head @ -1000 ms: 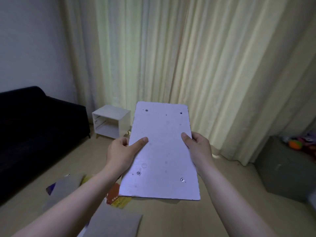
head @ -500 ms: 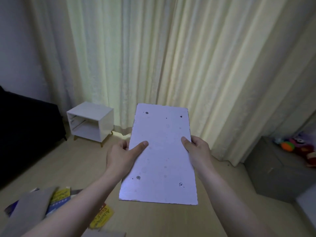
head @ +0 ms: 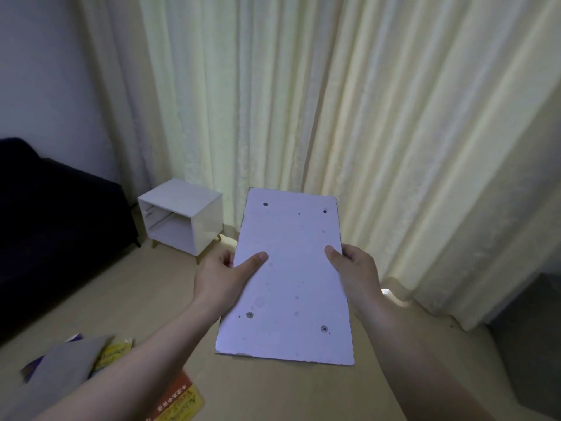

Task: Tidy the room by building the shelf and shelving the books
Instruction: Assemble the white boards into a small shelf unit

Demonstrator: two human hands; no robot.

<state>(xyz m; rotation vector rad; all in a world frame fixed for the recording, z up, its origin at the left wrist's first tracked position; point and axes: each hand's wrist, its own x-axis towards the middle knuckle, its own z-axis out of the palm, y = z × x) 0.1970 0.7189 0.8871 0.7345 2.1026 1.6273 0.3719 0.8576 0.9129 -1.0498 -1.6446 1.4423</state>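
On my feed, far left, a dark sofa (head: 45,226) sits behind a few books (head: 113,354) scattered on the floor (head: 127,299); a white cube shelf (head: 182,220) stands by the curtain (head: 394,132). My left hand (head: 221,278) pinches the white board (head: 291,284) at its left edge, thumb on top — my right hand (head: 355,271) pinches the opposite edge likewise. The board hangs in the air ahead of me, above the floor.

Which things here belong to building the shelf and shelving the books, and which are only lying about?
For the job: white panel, held by left hand and right hand; white cube shelf; books on the floor.
Just there: dark sofa; curtains.
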